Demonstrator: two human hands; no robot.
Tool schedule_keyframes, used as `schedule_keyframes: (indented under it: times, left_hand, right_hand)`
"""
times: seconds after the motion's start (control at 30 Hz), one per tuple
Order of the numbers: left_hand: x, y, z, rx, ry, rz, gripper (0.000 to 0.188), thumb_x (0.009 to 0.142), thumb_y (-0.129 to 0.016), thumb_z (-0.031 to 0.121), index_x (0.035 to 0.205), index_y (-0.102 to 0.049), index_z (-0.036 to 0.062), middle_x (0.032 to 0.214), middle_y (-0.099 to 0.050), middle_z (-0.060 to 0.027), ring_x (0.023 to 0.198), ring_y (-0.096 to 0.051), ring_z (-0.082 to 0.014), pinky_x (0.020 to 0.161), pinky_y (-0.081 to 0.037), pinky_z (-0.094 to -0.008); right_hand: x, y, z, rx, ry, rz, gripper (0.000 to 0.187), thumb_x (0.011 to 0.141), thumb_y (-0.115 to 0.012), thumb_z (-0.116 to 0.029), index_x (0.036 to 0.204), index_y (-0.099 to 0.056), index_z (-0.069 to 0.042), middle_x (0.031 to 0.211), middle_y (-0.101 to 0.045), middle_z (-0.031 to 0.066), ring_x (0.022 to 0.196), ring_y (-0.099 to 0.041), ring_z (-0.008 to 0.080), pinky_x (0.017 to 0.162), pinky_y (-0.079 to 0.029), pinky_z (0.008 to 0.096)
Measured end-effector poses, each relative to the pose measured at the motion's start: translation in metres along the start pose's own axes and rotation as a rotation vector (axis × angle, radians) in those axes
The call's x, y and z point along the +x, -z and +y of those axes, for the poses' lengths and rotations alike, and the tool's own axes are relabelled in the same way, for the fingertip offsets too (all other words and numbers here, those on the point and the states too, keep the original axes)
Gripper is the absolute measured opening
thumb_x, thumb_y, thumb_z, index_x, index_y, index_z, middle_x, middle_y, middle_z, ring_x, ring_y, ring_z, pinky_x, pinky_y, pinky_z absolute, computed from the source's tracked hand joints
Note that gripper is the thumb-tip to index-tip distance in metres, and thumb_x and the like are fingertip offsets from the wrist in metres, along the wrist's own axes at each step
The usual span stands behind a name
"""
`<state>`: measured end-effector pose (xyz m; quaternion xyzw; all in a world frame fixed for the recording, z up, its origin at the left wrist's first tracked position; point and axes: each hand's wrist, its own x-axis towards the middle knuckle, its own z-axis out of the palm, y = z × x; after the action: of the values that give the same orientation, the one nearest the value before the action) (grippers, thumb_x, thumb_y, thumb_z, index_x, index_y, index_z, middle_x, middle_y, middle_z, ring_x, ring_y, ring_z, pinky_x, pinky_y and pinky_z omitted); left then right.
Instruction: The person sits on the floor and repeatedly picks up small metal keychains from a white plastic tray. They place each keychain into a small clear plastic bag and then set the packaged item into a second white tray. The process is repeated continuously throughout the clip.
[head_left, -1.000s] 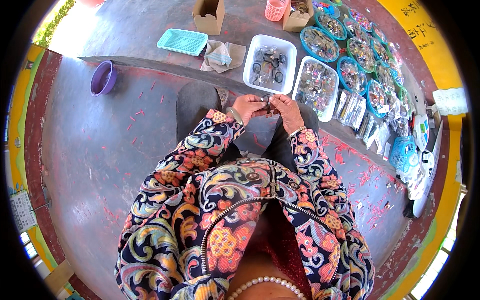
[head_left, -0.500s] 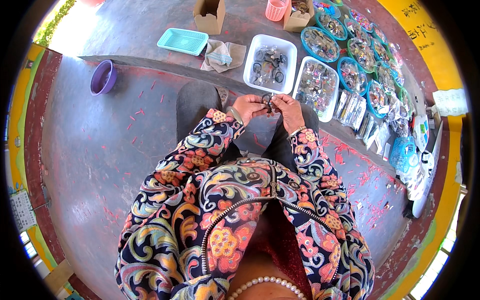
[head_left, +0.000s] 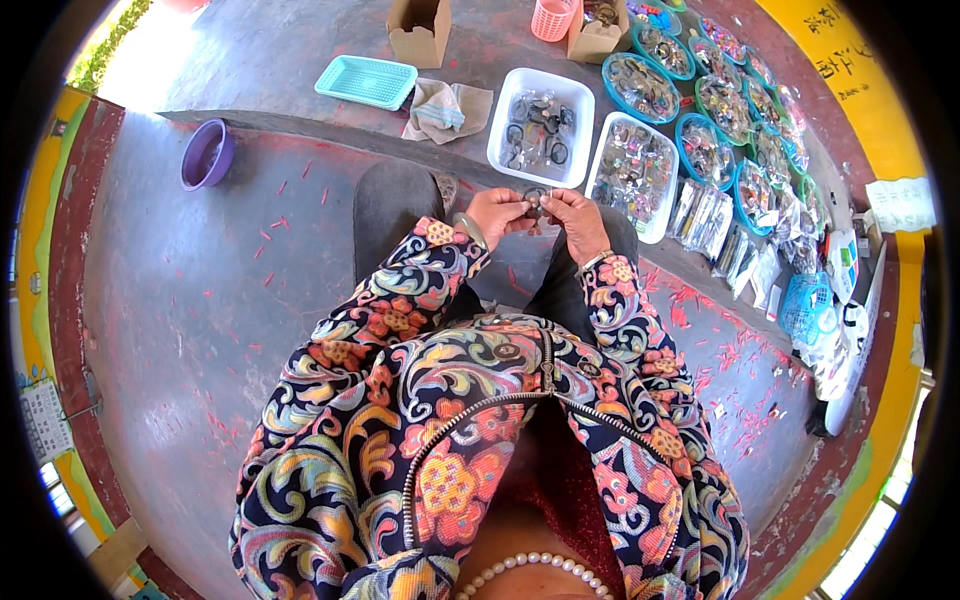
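Between my knees, just short of the white trays, my two hands meet at a small dark ring-shaped item (head_left: pixel 535 200). It looks like a band or bracelet, too small to name surely. The fingertips of my left hand (head_left: pixel 500 217) pinch it from the left. On its other side my right hand (head_left: pixel 577 222) grips it between thumb and forefinger. Straight ahead stands a white tray (head_left: pixel 497 150), in which dark bands and small clear packets lie. Beside it on the right, a second white tray (head_left: pixel 655 232) is full of small packaged pieces.
Blue and green round baskets (head_left: pixel 680 150) of packaged goods crowd the right. A purple basin (head_left: pixel 208 155) stands at left; a turquoise basket (head_left: pixel 366 82), a cloth (head_left: pixel 447 110), cardboard boxes (head_left: pixel 420 40) and a pink basket (head_left: pixel 552 18) lie on the step ahead. Red scraps litter the floor.
The dark item has turned slightly between my fingertips, and its ring shape shows more. Both hands stay in nearly the same place.
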<state>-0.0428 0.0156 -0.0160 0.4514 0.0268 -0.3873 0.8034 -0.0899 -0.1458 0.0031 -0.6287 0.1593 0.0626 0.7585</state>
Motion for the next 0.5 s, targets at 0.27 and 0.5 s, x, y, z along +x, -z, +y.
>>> schedule_keyframes:
  times: [0.27, 0.5]
  left_hand:
    - [0.0020, 0.0011, -0.0025, -0.040, 0.006, -0.056, 0.017, 0.080, -0.054, 0.004, 0.095, -0.053, -0.0044, 0.091, -0.058, -0.0098, 0.083, -0.059, -0.0169, 0.073, -0.050, -0.0268]
    - [0.0012, 0.0049, -0.0018, 0.038, 0.098, -0.108, 0.017, 0.081, -0.055, 0.009, 0.095, -0.056, -0.0001, 0.088, -0.060, -0.0065, 0.080, -0.059, -0.0137, 0.070, -0.049, -0.0247]
  right_hand:
    - [-0.0007, -0.0012, -0.0004, 0.054, 0.021, 0.005, 0.013, 0.076, -0.059, -0.007, 0.089, -0.059, -0.003, 0.075, -0.058, -0.0013, 0.066, -0.051, 0.0054, 0.061, -0.039, 0.0185]
    - [-0.0014, -0.0028, -0.0020, 0.039, -0.016, 0.004, 0.014, 0.076, -0.060, -0.008, 0.089, -0.059, -0.004, 0.074, -0.058, -0.0009, 0.063, -0.050, 0.0057, 0.059, -0.039, 0.0191]
